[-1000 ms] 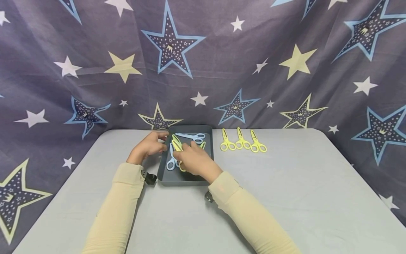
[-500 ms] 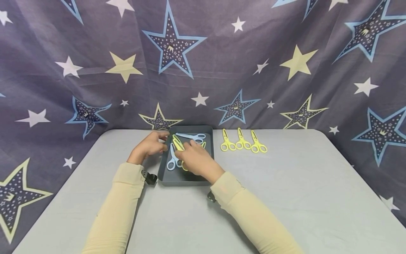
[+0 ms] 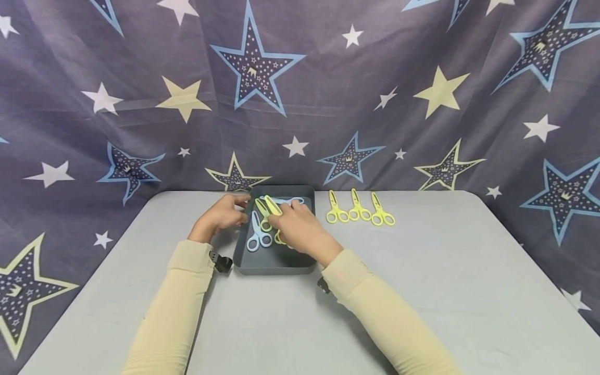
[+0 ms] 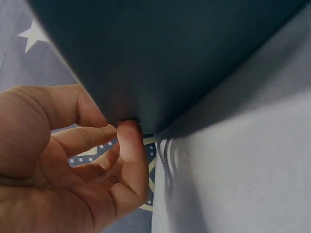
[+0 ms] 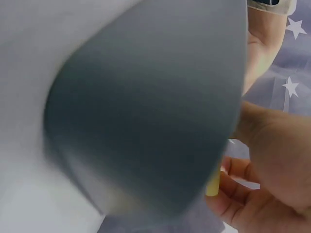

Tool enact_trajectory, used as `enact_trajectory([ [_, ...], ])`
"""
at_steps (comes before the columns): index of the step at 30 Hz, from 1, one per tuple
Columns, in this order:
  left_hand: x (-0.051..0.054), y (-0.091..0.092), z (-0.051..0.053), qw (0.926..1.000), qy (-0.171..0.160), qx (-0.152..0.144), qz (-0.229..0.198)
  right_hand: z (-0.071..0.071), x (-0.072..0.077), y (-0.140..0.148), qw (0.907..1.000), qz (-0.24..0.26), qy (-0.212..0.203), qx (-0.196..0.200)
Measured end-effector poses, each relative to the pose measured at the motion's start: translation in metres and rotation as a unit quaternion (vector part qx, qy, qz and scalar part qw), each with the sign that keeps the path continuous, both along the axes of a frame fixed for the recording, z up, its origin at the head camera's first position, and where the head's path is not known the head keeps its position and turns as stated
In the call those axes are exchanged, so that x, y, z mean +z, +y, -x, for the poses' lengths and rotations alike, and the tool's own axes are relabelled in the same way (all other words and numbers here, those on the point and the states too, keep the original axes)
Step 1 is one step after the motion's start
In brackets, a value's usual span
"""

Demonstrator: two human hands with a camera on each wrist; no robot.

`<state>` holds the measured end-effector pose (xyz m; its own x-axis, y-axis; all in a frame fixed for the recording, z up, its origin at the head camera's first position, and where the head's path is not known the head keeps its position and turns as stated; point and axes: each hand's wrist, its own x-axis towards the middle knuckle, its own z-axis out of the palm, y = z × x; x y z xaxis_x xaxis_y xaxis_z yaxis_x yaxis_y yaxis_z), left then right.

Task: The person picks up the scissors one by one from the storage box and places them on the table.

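My left hand grips the left wall of a dark grey tray, thumb over the rim and a fingertip against its outer side in the left wrist view. Over the tray, my right hand holds yellow scissors, blades pointing away; its fingers hide part of them. In the right wrist view, a yellow bit of the scissors shows at the fingertips. Inside the tray lie blue scissors on the left, light green scissors beside them, and another blue pair at the back, partly covered.
Three yellow scissors, a left pair, a middle pair and a right pair, lie in a row right of the tray on the pale grey table. A star-patterned curtain hangs behind the table's far edge.
My right hand has moved right with the yellow scissors, away from the left-hand blue and green pairs, which now show more fully. My left hand has stayed on the tray.
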<state>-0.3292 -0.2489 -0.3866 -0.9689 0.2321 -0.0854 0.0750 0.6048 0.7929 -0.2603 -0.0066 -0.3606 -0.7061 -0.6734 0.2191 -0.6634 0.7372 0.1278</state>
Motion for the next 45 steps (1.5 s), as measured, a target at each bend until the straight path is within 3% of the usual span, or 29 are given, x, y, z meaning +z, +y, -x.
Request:
enact_trajectory([
  [19, -0.003, 0.001, 0.002, 1.0, 0.008, -0.002, -0.003, 0.013, 0.009, 0.042, 0.9966, 0.059, 0.056, -0.007],
  [25, -0.004, 0.001, 0.003, 0.9999, 0.005, 0.004, 0.016, 0.02, 0.007, 0.058, 0.995, 0.084, 0.037, -0.039],
  [37, -0.005, 0.0, 0.005, 0.9999, 0.006, 0.0, 0.014, 0.032, -0.003, 0.089, 0.9921, 0.09, 0.045, -0.074],
  [45, -0.004, -0.001, 0.005, 0.9999, 0.009, -0.004, 0.011, 0.044, -0.008, 0.119, 0.9891, 0.093, 0.004, -0.114],
])
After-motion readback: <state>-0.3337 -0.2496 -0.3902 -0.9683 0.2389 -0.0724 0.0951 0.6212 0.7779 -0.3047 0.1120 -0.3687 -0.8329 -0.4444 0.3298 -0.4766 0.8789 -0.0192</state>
